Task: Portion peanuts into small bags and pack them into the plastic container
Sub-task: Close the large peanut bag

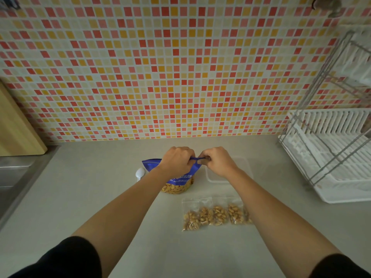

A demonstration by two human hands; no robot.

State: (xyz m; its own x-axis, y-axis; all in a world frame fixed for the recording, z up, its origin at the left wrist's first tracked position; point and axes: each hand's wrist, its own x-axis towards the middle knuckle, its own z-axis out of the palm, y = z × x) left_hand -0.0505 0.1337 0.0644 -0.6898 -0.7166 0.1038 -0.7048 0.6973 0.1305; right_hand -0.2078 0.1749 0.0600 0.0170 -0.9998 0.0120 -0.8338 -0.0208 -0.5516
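Observation:
A blue peanut bag (181,182) with a clear window full of peanuts stands upright on the counter's middle. My left hand (176,160) and my right hand (217,161) both pinch its top edge, fingers closed, side by side. Several small clear bags of peanuts (215,215) lie in a row nearer to me, the rightmost partly hidden by my right forearm. A clear plastic container (244,167) sits right of the big bag, mostly behind my right hand. A white plastic spoon (140,173) lies left of the bag.
A white dish rack (329,149) with a metal frame fills the right side. A wooden cutting board (18,127) leans at the left above a steel sink edge (18,177). The tiled wall (180,67) closes off the back of the grey counter (100,187).

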